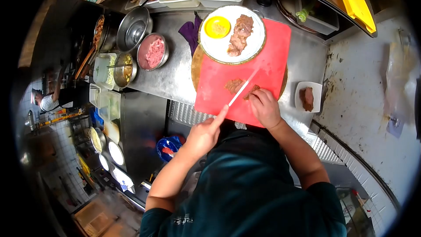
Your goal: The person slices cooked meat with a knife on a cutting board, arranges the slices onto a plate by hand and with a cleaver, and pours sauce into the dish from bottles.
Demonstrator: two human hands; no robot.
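My left hand (204,137) is closed round the handle of a knife (244,86), its index finger stretched along the top. The blade points up and to the right over a red cutting board (210,94). My right hand (265,109) presses its fingertips on a piece of browned meat (251,91), close beside the blade. Left of the blade lie slices of meat (233,85). At the board's far end stands a round white plate (258,48) with a row of sliced meat (240,34) and a yellow dish (217,26) on it.
A white square bowl (318,90) with meat sits at the right. On the left are a bowl of raw pink meat (153,52), a steel bowl (133,28) and food tubs (105,105). A purple cloth (189,33) lies by the plate. Another person (50,101) stands far left.
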